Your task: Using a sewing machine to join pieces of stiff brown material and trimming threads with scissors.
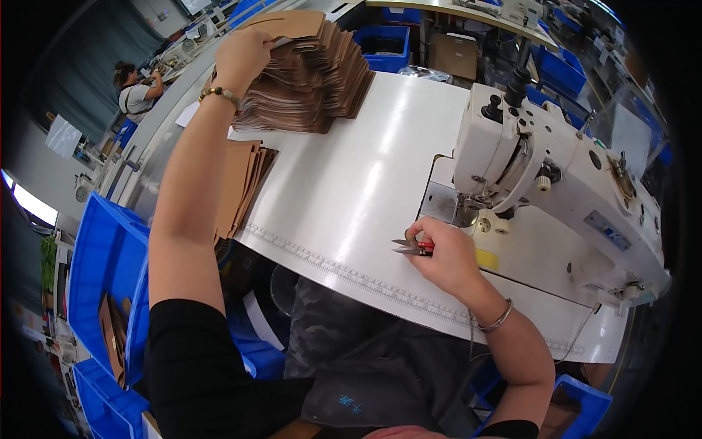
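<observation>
Our left hand [241,55] grips the top brown pieces of the fanned stack [307,73] at the tabletop's [365,175] far left corner; our right hand [446,256] is closed on small snips [409,247] near the front edge, beside the sewing machine [556,175]. We judge we're picking a piece; next it must lift free alone. The blue bin [110,271] at left holds a few brown pieces.

Workshop: white table [365,183], blue bins [102,271], bright window [33,205] at left.

white sewing machine [556,183], blue bins [102,256]
</observation>
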Action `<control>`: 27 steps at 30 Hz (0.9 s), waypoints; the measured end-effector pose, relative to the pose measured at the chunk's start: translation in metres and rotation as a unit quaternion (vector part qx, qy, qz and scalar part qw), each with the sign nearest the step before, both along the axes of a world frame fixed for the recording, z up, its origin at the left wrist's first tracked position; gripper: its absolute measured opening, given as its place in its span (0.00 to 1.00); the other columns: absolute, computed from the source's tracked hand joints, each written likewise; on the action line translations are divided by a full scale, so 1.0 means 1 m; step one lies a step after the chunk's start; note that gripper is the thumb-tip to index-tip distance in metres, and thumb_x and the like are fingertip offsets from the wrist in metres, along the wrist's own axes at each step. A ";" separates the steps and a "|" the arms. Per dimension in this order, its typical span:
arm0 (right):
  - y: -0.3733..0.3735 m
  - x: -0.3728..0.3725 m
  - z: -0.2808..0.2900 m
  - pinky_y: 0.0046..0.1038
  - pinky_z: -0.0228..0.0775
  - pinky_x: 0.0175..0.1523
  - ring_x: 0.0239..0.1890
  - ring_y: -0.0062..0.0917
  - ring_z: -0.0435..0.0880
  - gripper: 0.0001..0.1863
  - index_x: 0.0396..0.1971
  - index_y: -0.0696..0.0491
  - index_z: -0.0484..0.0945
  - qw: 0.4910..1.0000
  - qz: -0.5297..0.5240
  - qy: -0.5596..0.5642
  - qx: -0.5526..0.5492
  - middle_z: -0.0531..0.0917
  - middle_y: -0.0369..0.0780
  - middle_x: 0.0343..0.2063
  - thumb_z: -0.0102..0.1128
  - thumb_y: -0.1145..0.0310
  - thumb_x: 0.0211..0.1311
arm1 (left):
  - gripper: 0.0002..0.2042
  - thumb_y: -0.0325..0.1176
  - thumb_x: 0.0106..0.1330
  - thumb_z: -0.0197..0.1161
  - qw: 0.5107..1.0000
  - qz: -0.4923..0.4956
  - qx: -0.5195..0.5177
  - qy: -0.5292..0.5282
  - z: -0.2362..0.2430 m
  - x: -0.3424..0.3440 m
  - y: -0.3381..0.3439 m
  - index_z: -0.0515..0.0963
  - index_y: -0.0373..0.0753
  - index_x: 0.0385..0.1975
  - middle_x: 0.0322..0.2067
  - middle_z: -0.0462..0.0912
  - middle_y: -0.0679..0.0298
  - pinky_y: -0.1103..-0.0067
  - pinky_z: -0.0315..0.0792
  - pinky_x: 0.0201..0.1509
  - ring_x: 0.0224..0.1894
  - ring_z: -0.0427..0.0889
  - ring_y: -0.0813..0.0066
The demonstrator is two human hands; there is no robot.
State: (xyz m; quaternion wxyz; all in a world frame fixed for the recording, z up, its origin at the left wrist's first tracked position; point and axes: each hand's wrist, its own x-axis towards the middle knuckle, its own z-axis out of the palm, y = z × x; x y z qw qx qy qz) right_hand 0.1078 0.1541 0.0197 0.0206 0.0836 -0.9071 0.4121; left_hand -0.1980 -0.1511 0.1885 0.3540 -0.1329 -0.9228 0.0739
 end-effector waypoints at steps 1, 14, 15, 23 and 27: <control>0.000 0.000 0.000 0.33 0.73 0.34 0.29 0.31 0.85 0.12 0.35 0.49 0.79 1.000 0.000 0.003 0.001 0.83 0.36 0.28 0.70 0.68 0.51 | 0.10 0.43 0.67 0.64 1.000 -0.002 0.001 -0.001 0.001 0.001 0.003 0.90 0.51 0.40 0.35 0.89 0.57 0.63 0.80 0.44 0.37 0.87 0.52; -0.003 0.002 0.001 0.35 0.72 0.32 0.28 0.31 0.84 0.10 0.33 0.51 0.79 1.000 0.005 0.008 0.012 0.84 0.37 0.27 0.71 0.66 0.53 | 0.16 0.39 0.61 0.78 0.795 -0.191 0.575 -0.012 0.013 -0.016 -0.047 0.88 0.31 0.38 0.30 0.87 0.71 0.83 0.76 0.40 0.31 0.78 0.85; -0.001 0.001 -0.007 0.35 0.71 0.31 0.27 0.31 0.83 0.11 0.32 0.50 0.79 0.998 0.005 0.059 0.028 0.82 0.36 0.26 0.72 0.64 0.53 | 0.13 0.38 0.63 0.77 0.816 -0.230 0.530 0.015 0.016 -0.007 -0.035 0.89 0.32 0.38 0.32 0.88 0.70 0.82 0.77 0.43 0.34 0.81 0.84; -0.004 0.012 0.003 0.23 0.62 0.22 0.20 0.18 0.73 0.06 0.29 0.49 0.77 0.884 0.045 0.430 0.177 0.74 0.31 0.27 0.66 0.67 0.53 | 0.04 0.26 0.54 0.74 0.941 -0.335 0.012 0.049 -0.033 0.186 0.059 0.84 0.42 0.26 0.43 0.90 0.65 0.71 0.80 0.56 0.54 0.87 0.65; -0.012 0.015 0.007 0.19 0.65 0.22 0.20 0.16 0.73 0.12 0.35 0.52 0.81 0.825 -0.008 0.471 0.313 0.83 0.35 0.37 0.63 0.67 0.49 | 0.04 0.30 0.58 0.67 0.897 -0.421 -0.028 -0.130 -0.116 0.249 0.069 0.81 0.38 0.31 0.45 0.88 0.60 0.64 0.81 0.57 0.53 0.87 0.61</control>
